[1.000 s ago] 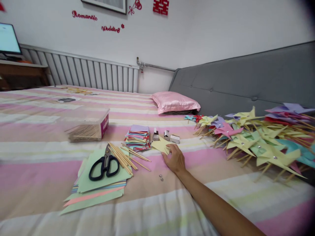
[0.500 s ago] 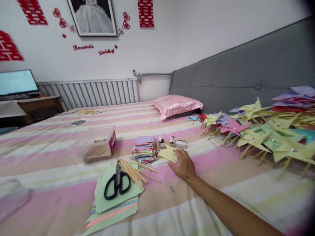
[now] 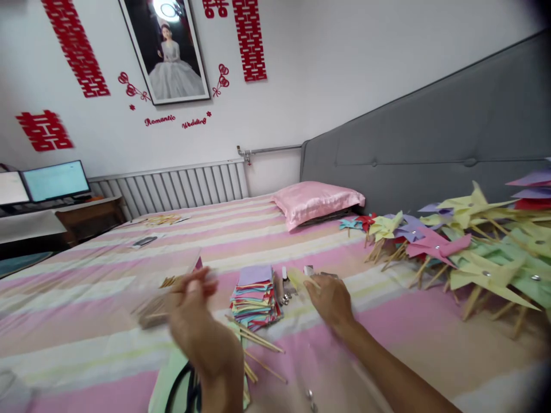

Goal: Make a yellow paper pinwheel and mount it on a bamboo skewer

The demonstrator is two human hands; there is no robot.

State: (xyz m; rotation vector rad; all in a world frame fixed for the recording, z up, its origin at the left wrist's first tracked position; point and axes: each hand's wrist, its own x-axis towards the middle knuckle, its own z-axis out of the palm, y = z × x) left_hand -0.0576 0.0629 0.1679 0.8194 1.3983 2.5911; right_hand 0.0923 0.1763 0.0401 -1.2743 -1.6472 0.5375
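Blurred by motion, my left hand [image 3: 202, 332] is raised in front of the clear plastic box of sticks [image 3: 152, 312]. Its fingers are curled in, and what they hold, if anything, cannot be made out. My right hand [image 3: 331, 301] pinches a pale yellow piece of paper [image 3: 297, 279] just right of a stack of small coloured papers [image 3: 253, 295]. Small metal fasteners [image 3: 284, 299] and little boxes [image 3: 308, 269] lie behind the yellow paper. Scissors [image 3: 181, 387], partly hidden by my left arm, rest on green paper sheets [image 3: 161, 384]. Loose wooden sticks [image 3: 258, 339] lie between my hands.
Many finished paper pinwheels [image 3: 486, 274] are heaped on the right of the striped bed [image 3: 387, 355]. A pink pillow [image 3: 316, 201] lies by the grey headboard [image 3: 422, 137]. A phone [image 3: 145, 241] lies far left. More fasteners [image 3: 310, 394] sit near the front.
My left hand has come into view over the scissors and papers. My right hand still holds the yellow paper, now seen more edge-on. The view has tilted up, and fasteners now show beside the stack.
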